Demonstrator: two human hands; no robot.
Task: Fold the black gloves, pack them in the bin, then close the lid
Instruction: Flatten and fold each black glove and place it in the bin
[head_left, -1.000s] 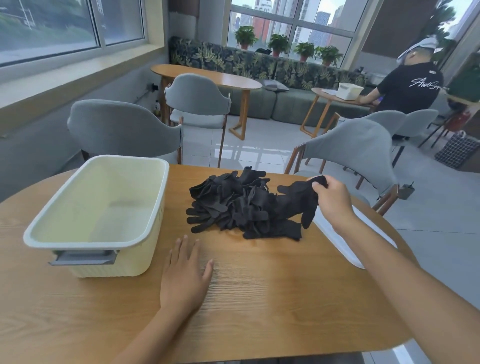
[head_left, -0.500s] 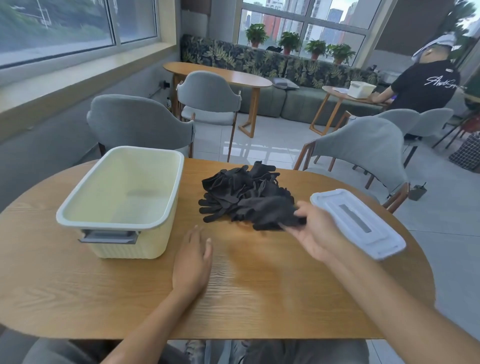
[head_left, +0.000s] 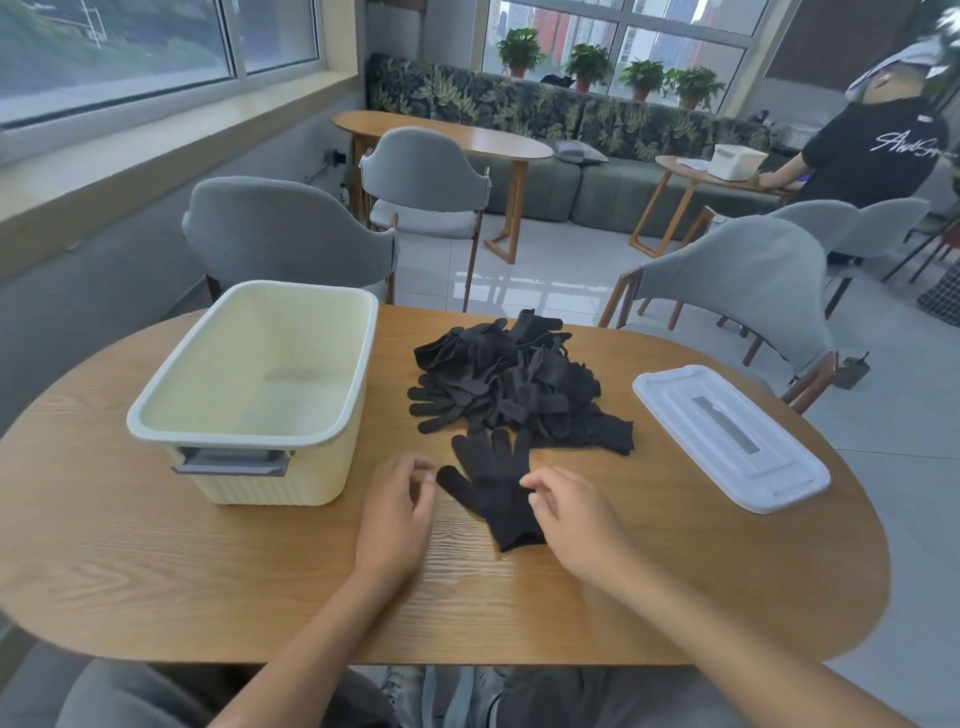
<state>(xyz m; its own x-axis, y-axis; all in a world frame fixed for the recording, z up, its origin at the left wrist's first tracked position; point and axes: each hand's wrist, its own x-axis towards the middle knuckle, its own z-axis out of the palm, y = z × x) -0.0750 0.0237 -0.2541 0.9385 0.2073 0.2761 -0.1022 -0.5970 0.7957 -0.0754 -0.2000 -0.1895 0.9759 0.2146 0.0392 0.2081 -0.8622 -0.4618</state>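
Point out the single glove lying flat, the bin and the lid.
single glove (head_left: 491, 491), head view, on its palm.
bin (head_left: 270, 480), head view, on its ribbed front wall.
lid (head_left: 675, 402), head view, on its flat top.

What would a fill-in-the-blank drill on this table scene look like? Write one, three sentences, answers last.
1. The single glove lies flat on the table between the left hand and the ____ hand.
2. The cream bin holds ____ gloves so far.
3. The white lid lies on the table to the ____ of the glove pile.

Missing words: right; no; right
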